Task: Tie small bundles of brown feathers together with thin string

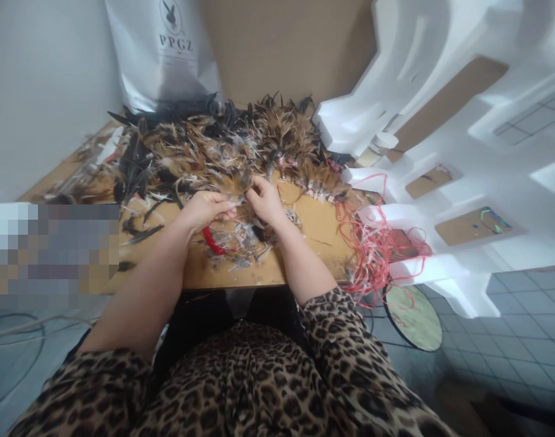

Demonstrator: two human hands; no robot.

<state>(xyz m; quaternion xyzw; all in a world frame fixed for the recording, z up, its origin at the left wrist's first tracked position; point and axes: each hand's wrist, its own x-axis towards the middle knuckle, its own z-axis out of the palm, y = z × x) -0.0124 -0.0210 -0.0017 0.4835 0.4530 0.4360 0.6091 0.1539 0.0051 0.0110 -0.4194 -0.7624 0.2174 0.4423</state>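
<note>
My left hand (209,208) is closed, its fingers pinching the pale base of a small brown feather bunch (235,184). Close beside it on the right, my right hand (263,199) is closed too, fingertips at the same bunch. Behind both hands a wide heap of brown and black feathers (181,145) covers the back of the wooden table (323,227). A red curved piece (212,241) lies under my left hand, among loose grey and white feather scraps (248,243) near the table's front edge.
Tangled red cords (373,249) hang over the table's right end. White moulded foam pieces (478,176) stand at the right. A white bag (168,67) stands behind the feathers. A round object (414,317) sits below the table at the right, and cables (36,328) run at lower left.
</note>
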